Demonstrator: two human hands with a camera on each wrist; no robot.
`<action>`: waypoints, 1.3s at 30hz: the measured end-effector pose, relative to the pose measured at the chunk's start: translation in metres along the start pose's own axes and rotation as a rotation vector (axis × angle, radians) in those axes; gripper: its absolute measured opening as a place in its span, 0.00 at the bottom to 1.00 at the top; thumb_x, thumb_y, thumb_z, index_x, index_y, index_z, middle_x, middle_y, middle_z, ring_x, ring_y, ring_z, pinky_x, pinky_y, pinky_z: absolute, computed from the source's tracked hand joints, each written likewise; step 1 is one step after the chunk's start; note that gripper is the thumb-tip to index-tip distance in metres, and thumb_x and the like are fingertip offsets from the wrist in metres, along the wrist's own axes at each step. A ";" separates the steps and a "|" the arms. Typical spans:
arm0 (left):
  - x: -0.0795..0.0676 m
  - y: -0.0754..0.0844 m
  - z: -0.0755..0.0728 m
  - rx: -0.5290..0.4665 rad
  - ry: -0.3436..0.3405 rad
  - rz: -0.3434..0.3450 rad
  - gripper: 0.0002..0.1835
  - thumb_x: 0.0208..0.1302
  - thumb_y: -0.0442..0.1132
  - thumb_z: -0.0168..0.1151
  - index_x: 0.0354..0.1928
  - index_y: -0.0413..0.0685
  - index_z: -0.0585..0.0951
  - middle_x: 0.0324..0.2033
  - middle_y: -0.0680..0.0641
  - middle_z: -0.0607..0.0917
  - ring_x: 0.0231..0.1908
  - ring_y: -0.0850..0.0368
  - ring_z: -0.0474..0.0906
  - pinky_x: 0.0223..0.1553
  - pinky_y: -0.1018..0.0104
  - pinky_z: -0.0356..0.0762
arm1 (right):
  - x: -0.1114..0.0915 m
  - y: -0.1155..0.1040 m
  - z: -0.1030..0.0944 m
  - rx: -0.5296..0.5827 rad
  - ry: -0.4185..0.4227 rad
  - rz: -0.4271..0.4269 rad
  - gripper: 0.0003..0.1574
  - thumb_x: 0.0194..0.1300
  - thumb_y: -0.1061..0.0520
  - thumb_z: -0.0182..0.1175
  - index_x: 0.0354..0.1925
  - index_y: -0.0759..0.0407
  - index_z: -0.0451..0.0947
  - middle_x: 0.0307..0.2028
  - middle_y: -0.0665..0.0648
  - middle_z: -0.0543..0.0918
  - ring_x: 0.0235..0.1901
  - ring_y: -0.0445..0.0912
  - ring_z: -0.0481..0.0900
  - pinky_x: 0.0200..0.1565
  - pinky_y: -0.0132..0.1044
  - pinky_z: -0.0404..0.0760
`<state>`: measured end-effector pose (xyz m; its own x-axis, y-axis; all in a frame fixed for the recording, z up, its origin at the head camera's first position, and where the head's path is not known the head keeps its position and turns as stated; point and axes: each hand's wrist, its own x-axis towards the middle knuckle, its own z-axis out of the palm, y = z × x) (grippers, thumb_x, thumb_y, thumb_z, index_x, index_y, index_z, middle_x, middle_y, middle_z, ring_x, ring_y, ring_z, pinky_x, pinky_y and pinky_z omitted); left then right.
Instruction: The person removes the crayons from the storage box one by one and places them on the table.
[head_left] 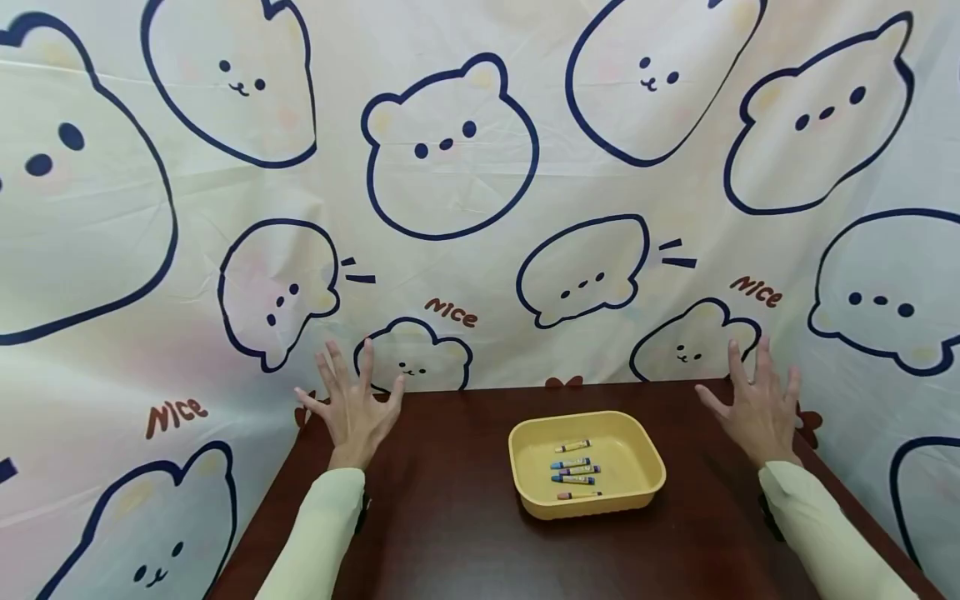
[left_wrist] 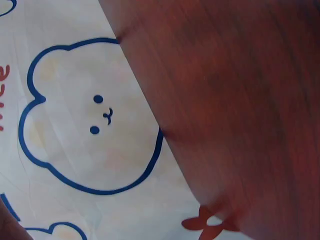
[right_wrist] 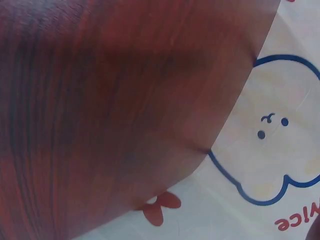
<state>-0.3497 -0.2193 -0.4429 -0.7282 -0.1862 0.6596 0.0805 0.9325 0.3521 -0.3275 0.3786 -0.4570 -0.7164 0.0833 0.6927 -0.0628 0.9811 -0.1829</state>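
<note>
A yellow plastic tray (head_left: 528,492) stands on the dark wooden table, right of the middle in the head view. Several crayons lie in it, among them a yellow crayon (head_left: 573,447), a dark blue crayon (head_left: 573,480) and a pink crayon (head_left: 579,496). My left hand (head_left: 356,417) is raised left of the tray, fingers spread and holding nothing. On the tray's other side my right hand (head_left: 759,415) is held up the same way, also holding nothing. Neither hand touches the tray. Both wrist views show mostly tabletop and cloth, with only a sliver of skin at a lower corner.
The brown table (head_left: 450,533) ends at a back edge against a pale cloth (head_left: 465,275) printed with cartoon animals. The same cloth hangs along the left and right sides. Light sleeves (head_left: 315,525) cover both forearms.
</note>
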 end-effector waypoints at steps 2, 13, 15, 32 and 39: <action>-0.008 0.004 0.003 -0.019 -0.026 -0.009 0.50 0.62 0.66 0.57 0.80 0.79 0.41 0.80 0.50 0.25 0.80 0.37 0.26 0.63 0.15 0.22 | -0.008 -0.001 0.000 0.008 -0.011 -0.019 0.65 0.57 0.43 0.72 0.82 0.48 0.46 0.81 0.68 0.41 0.72 0.74 0.59 0.76 0.69 0.34; -0.066 0.050 0.017 -0.299 -0.173 -0.136 0.49 0.69 0.60 0.61 0.80 0.82 0.39 0.79 0.50 0.19 0.79 0.31 0.34 0.62 0.14 0.45 | -0.051 -0.028 -0.002 0.108 -0.057 -0.124 0.67 0.60 0.38 0.70 0.82 0.52 0.42 0.80 0.70 0.45 0.74 0.70 0.58 0.79 0.59 0.35; -0.078 0.062 0.018 -0.356 -0.196 -0.150 0.48 0.69 0.58 0.61 0.80 0.80 0.40 0.79 0.50 0.20 0.77 0.28 0.42 0.63 0.18 0.54 | -0.056 -0.034 -0.003 0.127 -0.067 -0.132 0.66 0.61 0.38 0.69 0.82 0.53 0.43 0.80 0.70 0.45 0.73 0.70 0.58 0.79 0.57 0.36; -0.136 0.146 0.038 -0.633 -0.541 -0.312 0.40 0.74 0.56 0.55 0.77 0.40 0.58 0.72 0.30 0.64 0.65 0.31 0.72 0.63 0.34 0.70 | -0.098 -0.070 -0.006 0.228 -0.057 -0.179 0.64 0.61 0.35 0.68 0.82 0.50 0.46 0.80 0.68 0.51 0.64 0.71 0.70 0.63 0.71 0.69; -0.134 0.156 0.047 -0.687 -0.679 -0.397 0.40 0.76 0.59 0.48 0.76 0.37 0.59 0.65 0.33 0.73 0.49 0.36 0.81 0.46 0.48 0.82 | -0.100 -0.076 -0.002 0.270 -0.029 -0.216 0.60 0.68 0.22 0.52 0.81 0.53 0.47 0.78 0.70 0.54 0.63 0.72 0.72 0.56 0.72 0.74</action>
<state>-0.2711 -0.0345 -0.5076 -0.9993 -0.0296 -0.0237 -0.0341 0.4261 0.9040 -0.2494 0.2958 -0.5109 -0.6858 -0.1306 0.7159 -0.3945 0.8935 -0.2148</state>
